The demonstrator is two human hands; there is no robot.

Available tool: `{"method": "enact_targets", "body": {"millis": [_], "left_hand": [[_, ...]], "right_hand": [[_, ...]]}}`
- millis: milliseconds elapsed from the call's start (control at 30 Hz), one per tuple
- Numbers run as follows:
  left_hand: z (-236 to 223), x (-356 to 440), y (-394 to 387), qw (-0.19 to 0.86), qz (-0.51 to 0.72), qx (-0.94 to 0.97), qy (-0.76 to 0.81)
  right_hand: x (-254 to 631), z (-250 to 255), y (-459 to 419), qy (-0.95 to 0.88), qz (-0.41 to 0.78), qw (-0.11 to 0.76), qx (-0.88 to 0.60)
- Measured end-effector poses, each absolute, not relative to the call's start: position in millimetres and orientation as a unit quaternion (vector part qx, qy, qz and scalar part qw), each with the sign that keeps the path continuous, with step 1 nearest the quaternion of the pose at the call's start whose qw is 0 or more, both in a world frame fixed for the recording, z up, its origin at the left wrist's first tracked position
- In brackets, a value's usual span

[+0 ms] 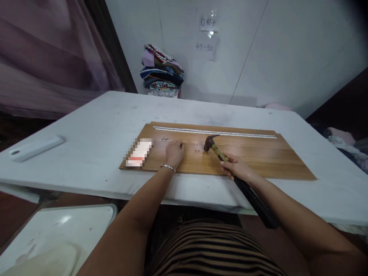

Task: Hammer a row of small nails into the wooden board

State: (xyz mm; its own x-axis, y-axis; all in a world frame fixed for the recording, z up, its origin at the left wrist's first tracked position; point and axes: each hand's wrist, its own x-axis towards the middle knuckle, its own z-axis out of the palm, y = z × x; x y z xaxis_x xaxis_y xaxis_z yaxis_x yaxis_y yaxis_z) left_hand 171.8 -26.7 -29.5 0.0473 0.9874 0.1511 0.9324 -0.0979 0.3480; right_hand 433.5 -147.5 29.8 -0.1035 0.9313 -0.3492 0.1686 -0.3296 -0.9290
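My right hand [236, 167] grips a claw hammer [220, 154] by its yellow-and-black handle. The dark head is over the wooden board [258, 157], close to its middle; whether it touches the wood I cannot tell. Small nails [197, 151] stand in the board just left of the hammer head. Resting on the board further left is my left hand [175, 150], its fingers curled closed and their contents hidden. Several loose nails [164, 139] lie just beyond that hand.
The board lies on a white-covered table [86, 134]. Two measuring strips [215, 133] run along its far side, and a blurred card [139, 153] is at its left end. A white plastic piece [37, 148] lies far left. Folded clothes [163, 73] are stacked by the wall.
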Motion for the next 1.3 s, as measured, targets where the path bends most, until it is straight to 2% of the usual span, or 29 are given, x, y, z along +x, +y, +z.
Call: {"method": "enact_targets", "body": {"millis": [1300], "left_hand": [[-30.3, 172.5, -26.6, 0.081, 0.179, 0.717, 0.668]], "right_hand": [[434.5, 27.5, -148.2, -0.479, 0.578, 0.334, -0.57]]}}
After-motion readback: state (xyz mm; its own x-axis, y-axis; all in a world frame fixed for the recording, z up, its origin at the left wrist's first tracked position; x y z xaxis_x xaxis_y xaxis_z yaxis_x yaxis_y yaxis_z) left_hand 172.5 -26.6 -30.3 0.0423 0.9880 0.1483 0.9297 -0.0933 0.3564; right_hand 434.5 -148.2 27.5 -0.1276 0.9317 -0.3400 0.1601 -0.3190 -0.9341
